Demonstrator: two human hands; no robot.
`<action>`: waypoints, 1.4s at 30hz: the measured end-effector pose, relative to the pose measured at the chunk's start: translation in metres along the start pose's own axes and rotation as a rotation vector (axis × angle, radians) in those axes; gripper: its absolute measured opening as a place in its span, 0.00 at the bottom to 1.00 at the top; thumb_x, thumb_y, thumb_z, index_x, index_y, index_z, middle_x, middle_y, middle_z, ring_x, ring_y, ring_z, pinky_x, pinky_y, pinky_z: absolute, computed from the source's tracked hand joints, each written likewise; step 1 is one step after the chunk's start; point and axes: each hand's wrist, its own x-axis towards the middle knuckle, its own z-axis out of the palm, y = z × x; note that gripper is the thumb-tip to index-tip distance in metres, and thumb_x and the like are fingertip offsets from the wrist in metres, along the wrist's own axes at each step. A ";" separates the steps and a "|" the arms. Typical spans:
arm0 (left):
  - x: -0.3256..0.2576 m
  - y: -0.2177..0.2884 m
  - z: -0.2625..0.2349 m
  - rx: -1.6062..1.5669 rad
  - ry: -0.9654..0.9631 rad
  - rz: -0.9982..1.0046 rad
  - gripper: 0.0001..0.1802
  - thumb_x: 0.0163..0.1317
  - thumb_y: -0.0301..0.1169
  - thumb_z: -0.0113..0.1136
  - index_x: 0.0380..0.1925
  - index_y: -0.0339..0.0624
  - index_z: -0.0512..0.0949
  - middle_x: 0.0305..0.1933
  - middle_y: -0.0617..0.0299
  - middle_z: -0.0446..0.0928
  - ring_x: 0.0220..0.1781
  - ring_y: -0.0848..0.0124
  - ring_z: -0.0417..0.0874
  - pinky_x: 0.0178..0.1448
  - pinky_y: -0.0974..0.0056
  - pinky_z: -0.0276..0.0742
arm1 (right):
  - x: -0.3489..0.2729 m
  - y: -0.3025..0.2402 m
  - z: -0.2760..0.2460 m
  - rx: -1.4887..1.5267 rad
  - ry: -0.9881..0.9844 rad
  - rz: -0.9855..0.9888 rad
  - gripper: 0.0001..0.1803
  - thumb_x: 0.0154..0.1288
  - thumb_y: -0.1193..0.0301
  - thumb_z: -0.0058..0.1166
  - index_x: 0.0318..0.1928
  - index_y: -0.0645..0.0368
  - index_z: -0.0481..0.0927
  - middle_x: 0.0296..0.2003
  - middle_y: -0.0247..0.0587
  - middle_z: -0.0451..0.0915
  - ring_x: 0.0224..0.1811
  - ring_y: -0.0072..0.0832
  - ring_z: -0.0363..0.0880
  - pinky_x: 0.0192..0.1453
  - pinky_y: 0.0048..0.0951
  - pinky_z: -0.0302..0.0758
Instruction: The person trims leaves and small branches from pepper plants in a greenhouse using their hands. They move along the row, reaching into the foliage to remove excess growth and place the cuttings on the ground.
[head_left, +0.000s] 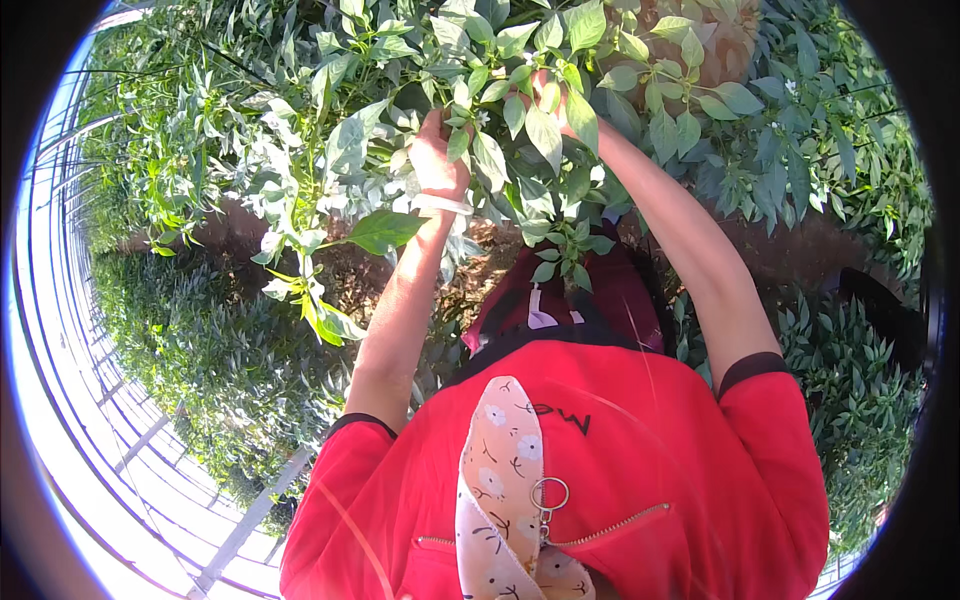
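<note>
A leafy green pepper plant [545, 135] with small white flowers fills the upper middle. My left hand [437, 162], with a pale band on its wrist, reaches up into the foliage. Its fingers look curled, and leaves cover their tips. To its right, my right hand [562, 105] is among the upper leaves of the same plant. The fingers that show there are bent in, closed by a stem or leaf. What lies between the fingers of either hand is hidden by leaves.
Dense rows of similar plants [220, 340] stand to the left and right. A round, tan, blurry shape [705, 45] shows behind leaves at the upper right. Light-coloured framework [245, 525] curves along the left rim. A printed strap [500, 470] hangs over my red shirt.
</note>
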 end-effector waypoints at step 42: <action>-0.011 0.003 0.048 -0.376 -0.148 0.025 0.17 0.71 0.31 0.59 0.53 0.30 0.73 0.47 0.51 0.81 0.41 0.65 0.85 0.38 0.60 0.89 | 0.008 0.042 -0.212 0.865 -0.337 0.493 0.30 0.59 0.69 0.58 0.62 0.67 0.70 0.55 0.52 0.73 0.59 0.45 0.71 0.67 0.45 0.66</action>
